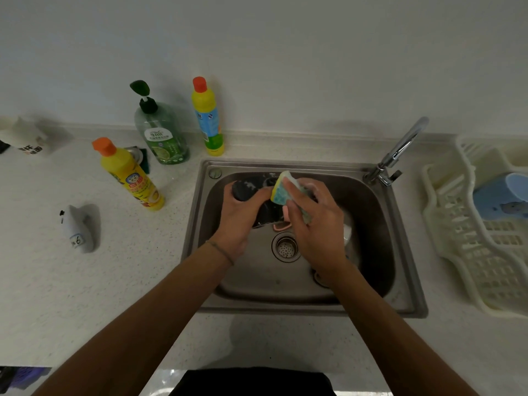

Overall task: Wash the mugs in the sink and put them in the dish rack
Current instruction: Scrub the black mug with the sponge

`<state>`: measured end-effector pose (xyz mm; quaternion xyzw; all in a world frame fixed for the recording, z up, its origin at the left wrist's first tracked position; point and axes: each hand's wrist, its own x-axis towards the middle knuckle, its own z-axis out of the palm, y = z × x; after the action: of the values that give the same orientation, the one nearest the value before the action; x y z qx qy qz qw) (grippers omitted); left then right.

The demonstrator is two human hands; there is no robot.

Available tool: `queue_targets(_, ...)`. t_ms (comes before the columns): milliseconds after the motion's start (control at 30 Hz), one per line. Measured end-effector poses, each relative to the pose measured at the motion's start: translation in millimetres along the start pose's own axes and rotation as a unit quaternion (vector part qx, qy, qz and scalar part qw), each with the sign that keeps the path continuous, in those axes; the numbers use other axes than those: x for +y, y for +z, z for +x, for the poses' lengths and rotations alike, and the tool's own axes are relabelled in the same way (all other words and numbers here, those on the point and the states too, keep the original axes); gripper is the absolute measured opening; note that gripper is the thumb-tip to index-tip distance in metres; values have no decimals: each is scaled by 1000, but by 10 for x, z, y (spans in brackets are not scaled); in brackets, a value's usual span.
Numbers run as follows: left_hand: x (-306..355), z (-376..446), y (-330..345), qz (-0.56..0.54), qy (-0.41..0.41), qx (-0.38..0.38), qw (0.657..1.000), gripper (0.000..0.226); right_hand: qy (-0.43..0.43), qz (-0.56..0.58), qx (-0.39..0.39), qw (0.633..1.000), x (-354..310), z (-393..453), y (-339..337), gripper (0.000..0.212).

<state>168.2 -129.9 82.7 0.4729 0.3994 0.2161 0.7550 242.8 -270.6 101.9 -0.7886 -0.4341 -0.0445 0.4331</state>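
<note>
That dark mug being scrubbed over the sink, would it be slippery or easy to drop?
Probably slippery: the dark mug shows white suds where the sponge rubs it. It looks rigid and glossy, likely ceramic, so a fall into the steel sink might chip it. The left hand wraps round it, which should steady it.

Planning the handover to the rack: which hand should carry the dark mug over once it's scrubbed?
Probably the left hand: it already grips the dark mug, while the right hand holds the sponge.

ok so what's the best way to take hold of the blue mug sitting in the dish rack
Likely by the blue mug body, coming from above: it lies tipped in the white dish rack, whose raised walls block side approaches. No handle shows in this view.
</note>
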Motion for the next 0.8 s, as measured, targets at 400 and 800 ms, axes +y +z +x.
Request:
queue_targets(400, 66, -55, -45, 30, -2, -69, 997, 66, 471, 477, -76, 738, -196, 283, -360, 27)
queue_targets(800, -2, -64, -86, 23, -21, -47, 998, 63, 405, 429, -192, 785, 41, 181, -284, 35)
